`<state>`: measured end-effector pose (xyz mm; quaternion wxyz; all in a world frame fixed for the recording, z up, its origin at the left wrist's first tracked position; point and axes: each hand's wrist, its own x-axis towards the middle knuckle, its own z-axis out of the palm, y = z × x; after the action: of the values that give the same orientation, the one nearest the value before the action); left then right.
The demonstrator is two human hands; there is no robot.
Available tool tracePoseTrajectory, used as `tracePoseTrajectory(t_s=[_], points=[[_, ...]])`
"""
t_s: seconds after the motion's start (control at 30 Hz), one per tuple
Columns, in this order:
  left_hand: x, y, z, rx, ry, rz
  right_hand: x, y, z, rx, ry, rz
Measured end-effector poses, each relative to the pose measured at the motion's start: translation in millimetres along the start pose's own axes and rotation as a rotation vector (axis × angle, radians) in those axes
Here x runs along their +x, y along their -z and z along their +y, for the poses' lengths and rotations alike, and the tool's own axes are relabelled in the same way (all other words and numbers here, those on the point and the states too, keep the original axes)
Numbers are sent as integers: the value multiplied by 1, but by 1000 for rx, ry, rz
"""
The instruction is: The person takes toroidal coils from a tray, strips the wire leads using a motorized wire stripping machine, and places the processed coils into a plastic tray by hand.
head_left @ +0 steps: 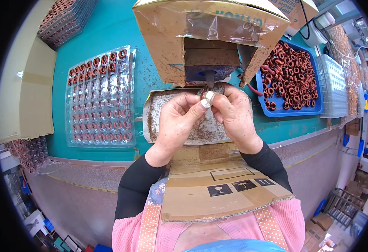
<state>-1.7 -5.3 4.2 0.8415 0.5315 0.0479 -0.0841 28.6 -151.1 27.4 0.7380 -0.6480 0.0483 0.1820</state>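
Note:
My left hand (176, 122) and my right hand (237, 112) meet in front of a cardboard box opening, thumbs and fingertips pinched together. Between them is a small copper-red ring coil (203, 95), mostly covered by the fingers. White tape is wrapped around both thumb tips. Just above the coil, a narrow dark spindle (210, 78) points down out of the box (160, 46); whether it touches the coil I cannot tell. Beneath my hands lies a pale board (158, 110) strewn with brown debris.
At left, a clear blister tray (100, 145) holds rows of ring coils. A blue tray (293, 112) heaped with coils stands at right, beside stacked clear trays (334, 90). More filled trays (66, 23) sit at far left. A cardboard flap (192, 201) covers my lap.

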Motion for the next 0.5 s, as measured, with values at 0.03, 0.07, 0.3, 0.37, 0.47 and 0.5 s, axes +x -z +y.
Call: tracePoseTrajectory(t_s=[0.03,0.07,0.3,0.37,0.47,0.5], points=[[1,0,0,1,0,0,1,0,0,-12,17,8],[1,-1,0,4,-9,7,1,-1,-1,-12,18,7],[2,0,2,6,-17,-30,0,0,-1,8,28,-16],[-4,2,-2,18,-10,-23,-5,1,0,31,16,-37],[-10,-1,2,81,-14,9,-10,7,0,-40,-16,-61],[-11,-2,5,314,-112,38,-11,8,-1,-85,22,-85]])
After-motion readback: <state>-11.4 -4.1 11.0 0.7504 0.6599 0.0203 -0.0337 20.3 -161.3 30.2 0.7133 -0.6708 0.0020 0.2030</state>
